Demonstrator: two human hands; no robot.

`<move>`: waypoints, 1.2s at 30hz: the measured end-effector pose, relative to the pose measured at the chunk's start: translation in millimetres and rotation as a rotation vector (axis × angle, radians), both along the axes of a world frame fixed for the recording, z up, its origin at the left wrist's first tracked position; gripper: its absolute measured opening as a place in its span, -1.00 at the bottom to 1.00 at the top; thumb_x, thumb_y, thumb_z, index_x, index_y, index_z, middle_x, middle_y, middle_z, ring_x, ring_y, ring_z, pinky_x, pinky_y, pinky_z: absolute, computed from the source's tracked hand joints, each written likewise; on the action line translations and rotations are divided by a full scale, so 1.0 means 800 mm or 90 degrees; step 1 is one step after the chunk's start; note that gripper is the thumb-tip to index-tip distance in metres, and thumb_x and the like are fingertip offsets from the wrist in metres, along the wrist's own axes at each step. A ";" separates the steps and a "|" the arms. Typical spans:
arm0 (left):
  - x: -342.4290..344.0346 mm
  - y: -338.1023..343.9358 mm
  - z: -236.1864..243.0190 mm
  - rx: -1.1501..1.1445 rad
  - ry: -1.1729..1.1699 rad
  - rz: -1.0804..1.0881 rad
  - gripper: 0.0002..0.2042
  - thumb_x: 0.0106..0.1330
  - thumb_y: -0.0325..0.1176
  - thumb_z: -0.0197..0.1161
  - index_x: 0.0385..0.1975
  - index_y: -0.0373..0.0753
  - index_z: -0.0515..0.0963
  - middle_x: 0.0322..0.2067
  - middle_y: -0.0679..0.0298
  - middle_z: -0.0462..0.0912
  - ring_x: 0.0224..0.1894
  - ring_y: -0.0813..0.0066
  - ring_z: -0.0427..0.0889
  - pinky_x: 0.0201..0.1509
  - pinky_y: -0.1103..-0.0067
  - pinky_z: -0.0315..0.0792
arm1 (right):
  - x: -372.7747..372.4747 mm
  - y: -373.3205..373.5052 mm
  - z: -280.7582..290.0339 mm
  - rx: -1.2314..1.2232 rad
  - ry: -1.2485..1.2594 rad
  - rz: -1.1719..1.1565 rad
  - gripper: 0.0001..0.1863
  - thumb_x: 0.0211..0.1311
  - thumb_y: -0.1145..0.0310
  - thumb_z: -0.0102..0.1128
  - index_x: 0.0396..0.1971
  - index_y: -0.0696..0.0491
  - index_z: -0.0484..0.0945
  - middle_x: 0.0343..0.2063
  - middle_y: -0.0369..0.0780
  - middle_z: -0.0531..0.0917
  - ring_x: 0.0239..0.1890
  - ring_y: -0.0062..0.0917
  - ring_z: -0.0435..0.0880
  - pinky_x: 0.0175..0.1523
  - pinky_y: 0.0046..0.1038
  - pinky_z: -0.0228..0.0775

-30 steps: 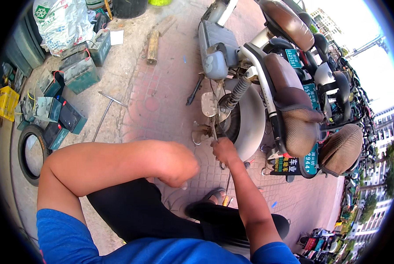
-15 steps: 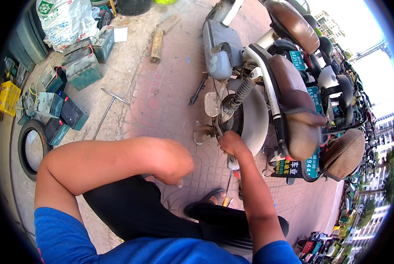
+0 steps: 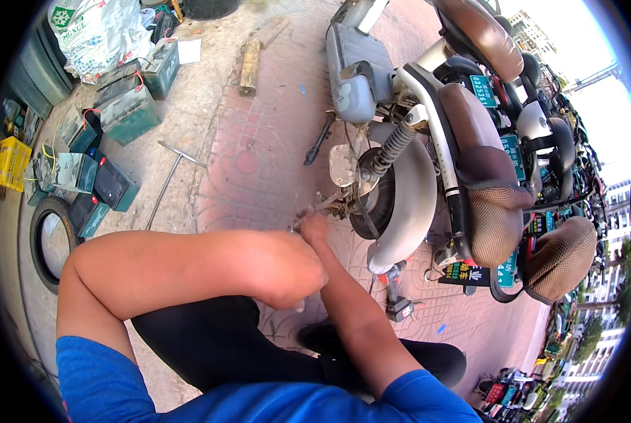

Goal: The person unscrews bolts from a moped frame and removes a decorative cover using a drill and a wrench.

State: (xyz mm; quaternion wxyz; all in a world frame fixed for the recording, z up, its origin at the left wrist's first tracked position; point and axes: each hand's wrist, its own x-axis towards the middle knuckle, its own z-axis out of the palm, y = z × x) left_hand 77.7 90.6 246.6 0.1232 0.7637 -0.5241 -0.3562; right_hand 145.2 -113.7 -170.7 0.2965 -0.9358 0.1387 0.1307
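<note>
The rear wheel of a pale scooter is in front of me, below a coil-spring shock absorber. My right hand is closed just left of the wheel hub, next to the metal parts at the axle. What its fingers grip is too small and covered to name. My left hand hangs bent at the wrist above my knee, overlapping my right forearm. Its fingers are mostly turned under and hidden. A cordless drill lies on the paving behind the wheel.
Several old batteries, a loose tyre and a T-handle wrench lie on the left. A wooden block lies ahead. More parked scooters line the right side. A white sack stands at upper left.
My right hand has moved left, from the lower wheel to beside the hub. My left hand has shifted slightly right and down. The drill now shows; the yellow-handled tool is hidden.
</note>
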 end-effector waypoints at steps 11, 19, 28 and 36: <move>-0.006 0.024 -0.013 -0.001 -0.016 0.026 -0.64 0.30 -0.18 0.33 -0.12 -0.38 0.55 -0.32 -0.05 0.72 -0.16 -0.09 0.70 -0.05 0.13 0.55 | -0.120 0.012 0.114 -0.021 -0.042 0.205 -0.58 0.40 0.15 0.00 -0.35 0.20 0.69 -0.32 0.14 0.71 -0.20 0.08 0.69 -0.05 -0.01 0.49; -0.006 0.021 -0.005 0.042 0.016 0.012 -0.61 0.30 -0.18 0.34 -0.07 -0.38 0.55 -0.28 -0.08 0.71 -0.11 -0.12 0.68 -0.03 0.11 0.53 | -0.056 -0.068 0.283 -0.227 -0.076 0.386 -0.78 0.18 0.36 0.15 -0.40 0.21 0.66 -0.40 0.11 0.64 -0.22 -0.01 0.69 -0.07 -0.07 0.53; -0.009 0.025 -0.001 0.044 0.014 0.003 -0.62 0.31 -0.17 0.33 -0.09 -0.38 0.56 -0.25 -0.09 0.71 -0.07 -0.12 0.66 0.02 0.12 0.51 | 0.037 -0.094 0.315 -0.091 0.216 0.361 -0.78 0.09 0.48 0.12 -0.51 0.35 0.65 -0.60 0.04 0.68 -0.50 -0.23 0.77 -0.31 -0.24 0.56; -0.009 0.038 -0.009 0.034 0.030 0.038 -0.60 0.30 -0.16 0.33 -0.06 -0.39 0.56 -0.30 -0.08 0.71 -0.12 -0.13 0.68 -0.05 0.13 0.54 | 0.066 -0.050 0.387 -0.126 0.300 0.273 -0.82 0.05 0.52 0.13 -0.57 0.31 0.65 -0.62 -0.06 0.68 -0.61 -0.34 0.72 -0.46 -0.33 0.51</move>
